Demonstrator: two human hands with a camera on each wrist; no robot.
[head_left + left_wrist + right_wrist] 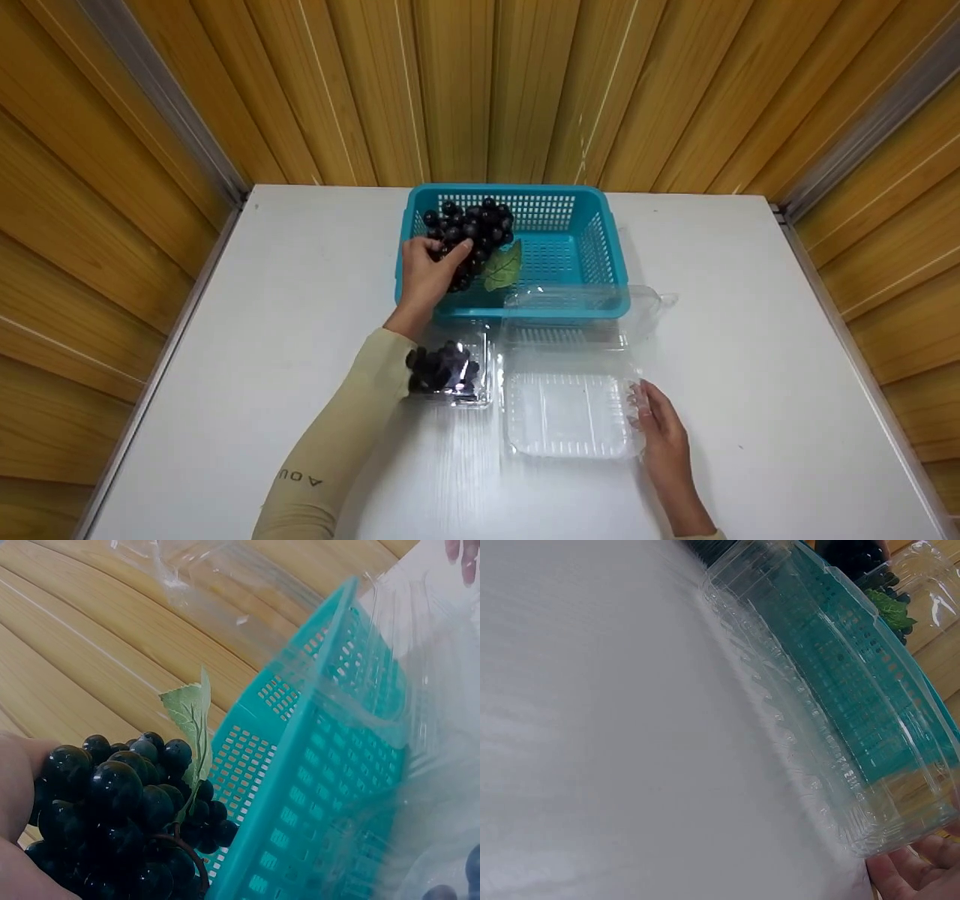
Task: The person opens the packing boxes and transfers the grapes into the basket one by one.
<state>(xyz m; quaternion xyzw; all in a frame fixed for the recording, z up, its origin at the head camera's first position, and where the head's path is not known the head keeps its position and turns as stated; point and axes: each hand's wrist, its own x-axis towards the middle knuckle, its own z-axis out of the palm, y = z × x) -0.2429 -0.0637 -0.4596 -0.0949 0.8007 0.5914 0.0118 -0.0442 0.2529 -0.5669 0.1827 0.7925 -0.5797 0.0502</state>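
Note:
With fingers and thumb around its near left part, my left hand (429, 274) grips a bunch of dark grapes (487, 225). The bunch is in the left part of a turquoise basket (611, 259), and a green leaf (504, 266) hangs from it. In the left wrist view the grapes (124, 802) show close up, with a brown stem. My right hand (666, 439) holds the right edge of a clear plastic clamshell box (570, 412), whose raised lid leans over the basket's front rim. The right wrist view shows the fingers (911, 870) at the box's end.
Beside the open box, under my left forearm, sits a second clear box (484, 375) with dark grapes (446, 367) inside. Everything stands on a white table (750, 360). Wood-patterned panels (525, 90) close off the back and both sides.

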